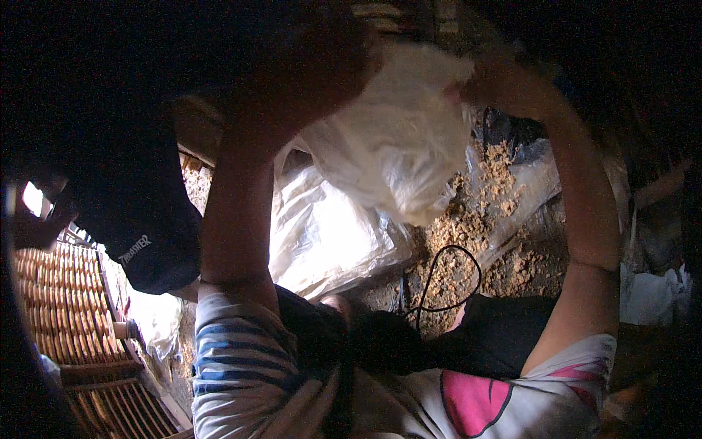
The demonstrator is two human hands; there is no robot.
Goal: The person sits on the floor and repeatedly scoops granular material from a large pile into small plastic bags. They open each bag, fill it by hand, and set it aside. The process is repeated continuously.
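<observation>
While both arms are raised, the left hand (307, 69) and the right hand (486, 84) each pinch an upper edge of a white plastic bag (395, 146), which hangs between them above a clear plastic sheet (329, 234) and loose sawdust (468, 234) on the ground. I judge both grips should stay firm and level (the bag looks full), so nothing spills. A black cable (450, 282) lies below, a slatted wooden rack (62, 300) at left.
</observation>
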